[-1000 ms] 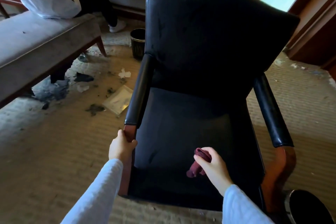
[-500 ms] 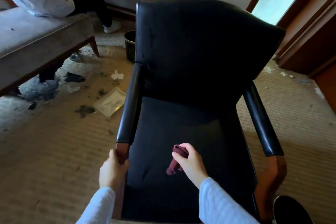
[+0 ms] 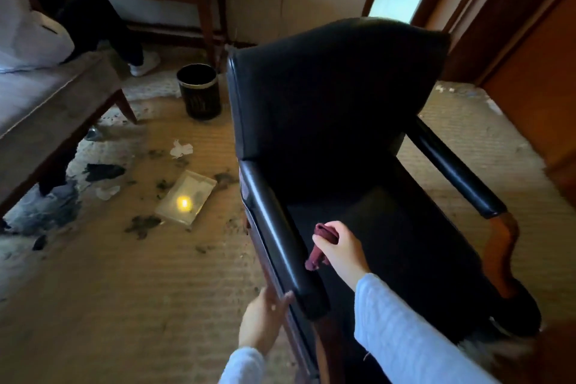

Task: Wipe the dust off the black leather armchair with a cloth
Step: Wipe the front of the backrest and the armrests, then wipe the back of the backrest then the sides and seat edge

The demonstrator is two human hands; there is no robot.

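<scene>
The black leather armchair [image 3: 336, 109] with wooden arm ends stands in front of me, turned slightly so its left armrest [image 3: 280, 237] runs toward me. My right hand [image 3: 341, 251] hovers over the seat beside that armrest and grips a bunched dark red cloth [image 3: 321, 246] that hangs down from my fingers. My left hand [image 3: 265, 318] is at the outer side of the chair's left frame, just below the armrest's front end, fingers fairly straight against the wood.
A black wastebasket [image 3: 199, 92] stands left of the chair's back. On the dirty carpet lie a clear flat tray [image 3: 187, 196], tissues and dark debris. A grey bench [image 3: 46, 115] with a seated person is far left; a wooden desk behind.
The view has shifted left and the chair now appears turned. My left hand has let go of the wooden arm end and lies against the frame. The right hand keeps the cloth.
</scene>
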